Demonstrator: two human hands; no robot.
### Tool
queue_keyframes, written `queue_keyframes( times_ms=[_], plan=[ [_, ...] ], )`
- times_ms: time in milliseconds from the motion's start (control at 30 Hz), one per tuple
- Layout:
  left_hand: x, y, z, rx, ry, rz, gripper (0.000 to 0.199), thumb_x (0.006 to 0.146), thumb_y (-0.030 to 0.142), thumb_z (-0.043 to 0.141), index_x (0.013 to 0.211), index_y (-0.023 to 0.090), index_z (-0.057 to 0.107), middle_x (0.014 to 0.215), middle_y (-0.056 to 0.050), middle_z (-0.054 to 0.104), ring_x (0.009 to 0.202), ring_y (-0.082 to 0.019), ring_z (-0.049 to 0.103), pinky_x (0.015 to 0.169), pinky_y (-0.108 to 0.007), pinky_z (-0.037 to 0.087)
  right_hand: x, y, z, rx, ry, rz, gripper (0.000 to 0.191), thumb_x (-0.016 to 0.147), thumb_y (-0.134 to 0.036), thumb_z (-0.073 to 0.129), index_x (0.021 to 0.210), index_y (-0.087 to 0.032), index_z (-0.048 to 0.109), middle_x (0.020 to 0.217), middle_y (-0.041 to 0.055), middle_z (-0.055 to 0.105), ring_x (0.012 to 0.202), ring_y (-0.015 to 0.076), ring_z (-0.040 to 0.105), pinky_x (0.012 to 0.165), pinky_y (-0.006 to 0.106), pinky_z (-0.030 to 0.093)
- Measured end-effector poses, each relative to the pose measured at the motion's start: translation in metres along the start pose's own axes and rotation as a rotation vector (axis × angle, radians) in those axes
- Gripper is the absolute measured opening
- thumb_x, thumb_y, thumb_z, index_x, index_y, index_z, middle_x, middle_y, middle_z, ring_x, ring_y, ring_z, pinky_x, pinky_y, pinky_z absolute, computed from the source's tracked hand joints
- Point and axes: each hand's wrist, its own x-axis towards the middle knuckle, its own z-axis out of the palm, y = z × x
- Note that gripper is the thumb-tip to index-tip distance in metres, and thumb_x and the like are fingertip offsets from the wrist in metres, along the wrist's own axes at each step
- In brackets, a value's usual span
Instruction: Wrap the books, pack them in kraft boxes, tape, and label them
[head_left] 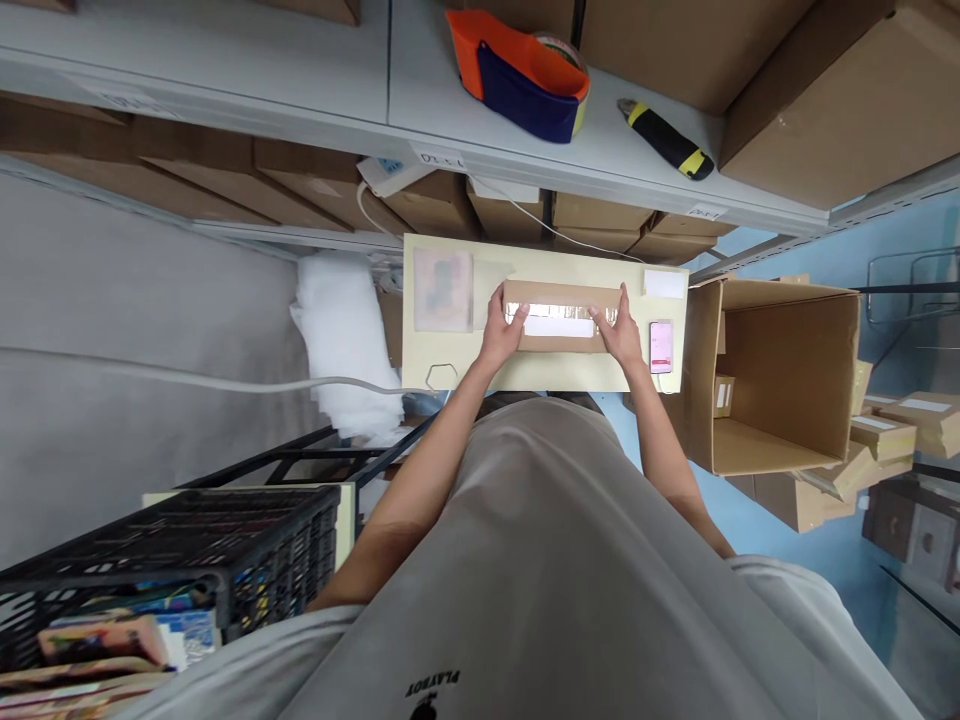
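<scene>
A brown cardboard box (555, 342) with a white label and shiny tape along its upper face lies over the pale yellow tabletop (450, 350). My left hand (505, 328) grips the box's left end, thumb on top. At the right end my right hand (619, 330) holds it the same way, with the thumb near the label. A phone (661, 347) with a lit pink screen rests to the right of my right hand. Above the phone lies a white label stack (664, 283). The undersides of both hands are hidden.
An orange and blue tape dispenser (521, 80) and a black and yellow cutter (666, 138) lie on the shelf above. A large open carton (784, 370) stands right of the table. White wrap (346, 340) and a black crate (277, 550) are on the left.
</scene>
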Motion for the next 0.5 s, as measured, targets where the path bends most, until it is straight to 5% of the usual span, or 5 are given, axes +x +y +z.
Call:
queue_keyframes(
  times_ms=[200, 500],
  plan=[
    [0.004, -0.0033, 0.0031, -0.002, 0.003, -0.007, 0.107, 0.093, 0.094, 0.067, 0.169, 0.022, 0.047, 0.17, -0.022, 0.057, 0.161, -0.037, 0.055, 0.14, -0.054, 0.04, 0.0015, -0.0049, -0.001, 0.102, -0.024, 0.161, 0.103, 0.102, -0.085, 0.056, 0.185, -0.032, 0.024, 0.178, 0.0125, 0.056, 0.152, 0.0428, 0.065, 0.124, 0.068, 0.055],
    [0.0026, 0.0028, 0.0034, -0.059, -0.016, -0.028, 0.094, 0.098, 0.079, 0.075, 0.169, 0.025, 0.047, 0.174, -0.019, 0.054, 0.164, -0.036, 0.053, 0.141, -0.054, 0.039, 0.0011, -0.0033, -0.003, 0.093, -0.015, 0.162, 0.108, 0.1, -0.089, 0.055, 0.184, -0.029, 0.023, 0.171, 0.017, 0.063, 0.148, 0.0452, 0.068, 0.12, 0.067, 0.057]
  ],
)
